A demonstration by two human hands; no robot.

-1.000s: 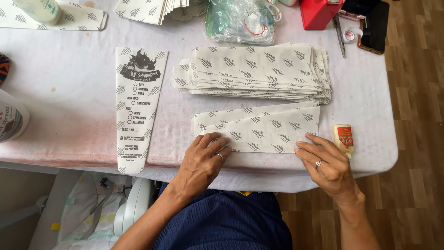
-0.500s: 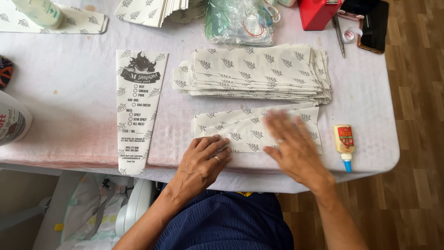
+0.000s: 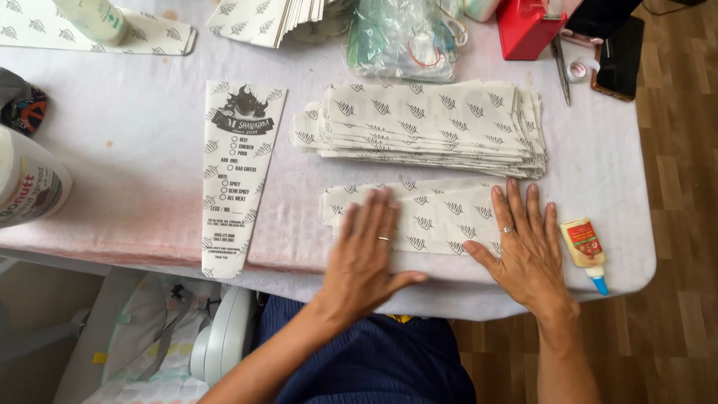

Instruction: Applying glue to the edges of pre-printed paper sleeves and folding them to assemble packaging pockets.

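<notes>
At the far left edge of the frame a white jar (image 3: 28, 187) is seen lying on the pale tablecloth (image 3: 134, 142), with a dark patterned object (image 3: 21, 105) just above it. In the upper left a flat patterned paper piece (image 3: 90, 37) is laid out, and a pale bottle (image 3: 93, 16) rests on it. Left of centre a long tapered paper sleeve (image 3: 238, 176) with printed lines and a dark emblem is spread flat, its narrow end pointing toward the lower edge of the table. At the top centre a fanned pile of paper pieces (image 3: 273, 19) and a clear plastic bag (image 3: 400, 37) are found. Below the bag, a thick stack of patterned paper sleeves (image 3: 426, 120) is set in the middle of the frame.

Just beneath that stack, near the table's lower edge, a folded patterned paper piece (image 3: 441, 213) is pressed flat. The left hand (image 3: 366, 251) is laid on its left part, palm down, fingers stretched out and close together, thumb spread to the side. The right hand (image 3: 523, 243) is laid on its right part, palm down, fingers extended and slightly fanned; nothing is gripped by either hand.

Just right of the right hand a small glue bottle (image 3: 585, 251) with a blue tip is lying. In the upper right a red box (image 3: 527, 26), a pair of tweezers (image 3: 559, 67) and a dark phone (image 3: 621, 56) are seen.
</notes>
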